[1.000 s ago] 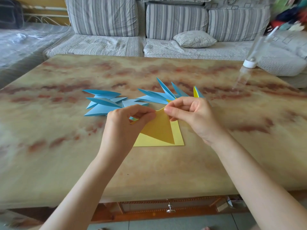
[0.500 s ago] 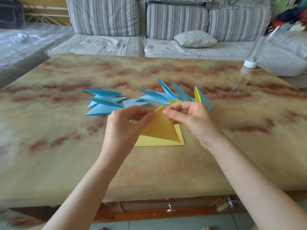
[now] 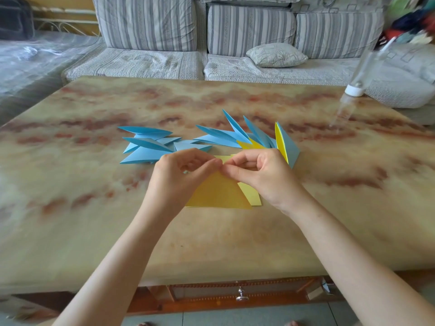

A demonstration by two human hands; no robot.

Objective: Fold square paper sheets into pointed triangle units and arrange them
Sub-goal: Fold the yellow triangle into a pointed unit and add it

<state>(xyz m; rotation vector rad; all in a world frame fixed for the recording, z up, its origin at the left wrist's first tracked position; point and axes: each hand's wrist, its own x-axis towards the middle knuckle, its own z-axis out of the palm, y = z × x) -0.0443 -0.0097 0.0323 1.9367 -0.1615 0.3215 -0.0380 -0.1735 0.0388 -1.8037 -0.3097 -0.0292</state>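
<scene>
The yellow sheet (image 3: 219, 194) lies on the near middle of the marbled table (image 3: 94, 220). Its near edge is flat on the surface and its far tip is drawn up between the two hands. The left hand (image 3: 186, 175) and the right hand (image 3: 261, 177) meet fingertip to fingertip over that tip, each pinching it between thumb and curled forefinger. The sheet spreads out as a darker yellow triangle towards the near side, and a paler strip of the same paper shows at its right, under the right wrist. The tip itself and the sheet's far edge are hidden behind the fingers, so how the layers lie there cannot be told. Just beyond the left hand lies a flat cluster of blue folded units (image 3: 146, 147). They overlap so much that only roughly six points can be made out. Just beyond the right hand a fan of blue points (image 3: 231, 131) stands up, about four of them, with a small piece of yellow (image 3: 249, 145) at its base. One yellow-and-blue unit (image 3: 286, 144) stands just beside the right hand's knuckles. At the far right edge stands one clear bottle (image 3: 353, 90) with a white band, blurred. One striped sofa (image 3: 150, 24) with one loose cushion (image 3: 276, 54) sits behind the table.
</scene>
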